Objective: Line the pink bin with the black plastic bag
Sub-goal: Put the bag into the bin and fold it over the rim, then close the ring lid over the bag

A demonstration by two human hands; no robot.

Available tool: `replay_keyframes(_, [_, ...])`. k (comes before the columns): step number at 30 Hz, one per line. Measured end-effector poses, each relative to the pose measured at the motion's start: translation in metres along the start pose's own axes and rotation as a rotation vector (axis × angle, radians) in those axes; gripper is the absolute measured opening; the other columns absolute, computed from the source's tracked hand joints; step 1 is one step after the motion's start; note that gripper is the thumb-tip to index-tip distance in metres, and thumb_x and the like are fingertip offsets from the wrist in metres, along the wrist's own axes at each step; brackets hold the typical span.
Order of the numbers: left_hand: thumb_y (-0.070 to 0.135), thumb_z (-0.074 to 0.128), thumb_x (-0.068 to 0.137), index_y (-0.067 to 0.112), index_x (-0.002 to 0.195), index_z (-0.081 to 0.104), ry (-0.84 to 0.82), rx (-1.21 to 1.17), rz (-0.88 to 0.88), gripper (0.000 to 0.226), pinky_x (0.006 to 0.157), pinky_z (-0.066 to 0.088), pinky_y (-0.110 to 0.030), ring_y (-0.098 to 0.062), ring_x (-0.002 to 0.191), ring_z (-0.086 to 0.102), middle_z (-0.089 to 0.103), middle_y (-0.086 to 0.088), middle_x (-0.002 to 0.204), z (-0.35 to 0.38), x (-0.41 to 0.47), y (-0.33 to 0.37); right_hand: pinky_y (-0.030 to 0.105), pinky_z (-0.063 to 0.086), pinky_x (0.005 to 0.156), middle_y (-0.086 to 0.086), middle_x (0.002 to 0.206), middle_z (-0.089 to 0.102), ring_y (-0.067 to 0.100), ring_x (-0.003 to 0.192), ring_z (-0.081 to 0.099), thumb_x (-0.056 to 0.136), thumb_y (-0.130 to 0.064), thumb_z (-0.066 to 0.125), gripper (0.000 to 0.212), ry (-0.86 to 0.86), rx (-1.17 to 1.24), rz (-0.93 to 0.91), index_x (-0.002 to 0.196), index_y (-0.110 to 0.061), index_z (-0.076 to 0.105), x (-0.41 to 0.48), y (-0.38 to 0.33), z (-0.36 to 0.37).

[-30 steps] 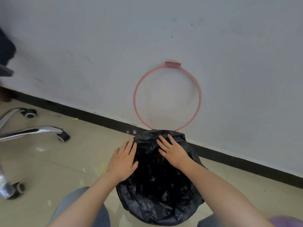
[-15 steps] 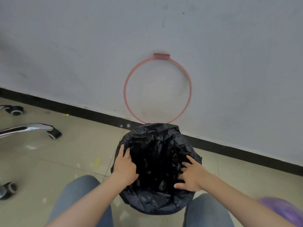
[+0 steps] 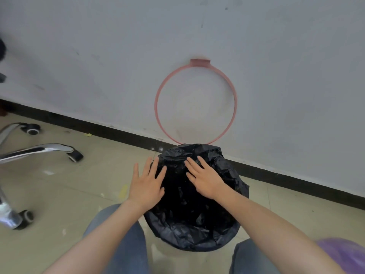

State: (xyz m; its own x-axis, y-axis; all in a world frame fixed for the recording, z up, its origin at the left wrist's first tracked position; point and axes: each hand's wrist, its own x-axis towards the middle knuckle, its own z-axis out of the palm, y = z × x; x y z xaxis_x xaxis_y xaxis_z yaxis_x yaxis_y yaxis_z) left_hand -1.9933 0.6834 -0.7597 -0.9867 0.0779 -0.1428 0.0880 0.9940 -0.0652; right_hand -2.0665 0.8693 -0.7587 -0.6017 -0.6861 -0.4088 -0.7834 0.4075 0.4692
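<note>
The black plastic bag (image 3: 197,220) is spread over the mouth of the bin, draped over its rim and hiding the pink body entirely. A pink ring (image 3: 195,103), the bin's hoop, stands flipped up against the white wall just behind it. My left hand (image 3: 147,184) is flat with fingers spread at the bag's left rim. My right hand (image 3: 205,177) lies palm down, fingers apart, on the bag's far side over the opening. Neither hand grips anything.
A chrome office chair base (image 3: 37,151) with castors stands on the tiled floor at the left. A black skirting strip (image 3: 296,178) runs along the wall. A purple object (image 3: 343,254) shows at the bottom right corner. My knees flank the bin.
Both hands moved from the bag's near side rims back toward its far side, now lying flat on it. The view shifted left.
</note>
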Motion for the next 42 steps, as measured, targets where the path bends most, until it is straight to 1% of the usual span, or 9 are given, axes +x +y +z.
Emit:
replay_keyframes(8, [0.044,0.038,0.09,0.021,0.143,-0.006,-0.063,-0.131,-0.068,0.073,0.111,0.005,-0.053,-0.031,0.14,-0.009,-0.008,-0.015,0.154,0.005,-0.001,-0.006,0.049,-0.004,0.115,0.02,0.155,-0.001,0.033,0.142,-0.007,0.097,-0.029,0.035,0.054,-0.039,0.078,0.009,0.144,-0.011,0.015,0.011,0.005,0.014])
replay_keyframes(12, [0.05,0.027,0.088,0.019,0.143,0.016,0.12,-0.246,0.006,0.063,0.112,0.005,-0.053,-0.029,0.141,-0.004,0.006,-0.014,0.154,0.011,-0.015,-0.001,0.048,0.002,0.116,0.018,0.155,0.006,0.033,0.142,0.0,0.095,-0.034,0.038,0.054,-0.166,0.17,-0.179,0.143,-0.016,0.022,-0.005,-0.018,0.026])
replay_keyframes(15, [0.061,0.0,0.068,0.028,0.138,0.031,0.017,-0.345,0.086,0.083,0.112,-0.006,-0.047,-0.018,0.138,-0.017,0.005,-0.004,0.155,0.013,-0.032,0.004,0.048,0.001,0.116,0.015,0.156,0.0,0.033,0.142,-0.005,0.095,-0.044,0.032,0.056,-0.421,0.156,-0.098,0.145,-0.025,0.014,-0.002,-0.024,0.045])
replay_keyframes(19, [0.062,-0.002,0.061,0.032,0.129,0.044,-0.062,-0.389,0.063,0.087,0.111,-0.012,-0.045,-0.008,0.126,-0.03,0.007,-0.003,0.155,0.019,-0.037,0.004,0.047,0.0,0.116,0.013,0.156,0.002,0.03,0.143,-0.004,0.095,-0.046,0.031,0.057,-0.487,0.215,-0.047,0.145,-0.023,0.015,0.009,-0.021,0.051])
replay_keyframes(23, [0.06,-0.003,0.062,0.033,0.125,0.049,-0.048,-0.379,0.068,0.086,0.111,-0.012,-0.046,-0.009,0.125,-0.03,0.008,-0.002,0.155,0.021,-0.038,0.005,0.043,0.016,0.115,0.012,0.153,0.022,0.029,0.14,0.018,0.095,-0.044,0.033,0.052,-0.407,0.556,-0.081,0.141,-0.02,0.03,0.002,-0.046,0.028])
replay_keyframes(28, [0.054,0.024,0.084,0.025,0.091,0.071,-0.084,-0.364,0.061,0.056,0.111,-0.012,-0.046,-0.012,0.132,-0.025,0.011,-0.001,0.155,0.02,-0.038,0.006,0.032,0.03,0.101,0.013,0.141,0.043,0.026,0.124,0.042,0.1,-0.025,0.025,0.04,-0.715,1.011,-0.199,0.128,-0.007,0.047,-0.017,-0.059,-0.004])
replay_keyframes(32, [0.057,0.018,0.08,0.027,0.109,0.064,-0.08,-0.387,0.03,0.062,0.112,-0.011,-0.045,-0.016,0.136,-0.025,0.002,-0.003,0.155,0.02,-0.04,0.007,0.03,0.036,0.093,0.013,0.126,0.058,0.02,0.105,0.052,0.098,-0.032,0.035,0.034,-0.327,1.129,0.043,0.109,-0.011,0.059,-0.026,-0.029,-0.022])
replay_keyframes(36, [0.059,0.006,0.075,0.027,0.143,0.005,0.008,-0.515,-0.088,0.075,0.113,-0.006,-0.039,-0.016,0.132,-0.027,-0.016,-0.006,0.154,0.023,-0.047,0.008,0.034,0.038,0.096,0.011,0.125,0.059,0.027,0.115,0.052,0.094,-0.02,0.043,0.03,0.337,1.152,0.518,0.118,-0.009,0.057,-0.029,0.055,-0.053])
replay_keyframes(42, [0.035,0.043,0.093,0.013,0.143,-0.007,0.058,-0.839,-0.216,0.073,0.114,0.006,-0.033,-0.02,0.141,-0.005,-0.008,-0.008,0.155,0.013,-0.044,0.013,0.039,0.03,0.105,0.021,0.141,0.036,0.035,0.129,0.035,0.09,-0.016,0.046,0.048,0.465,1.196,0.795,0.136,-0.008,0.036,-0.007,0.144,-0.07])
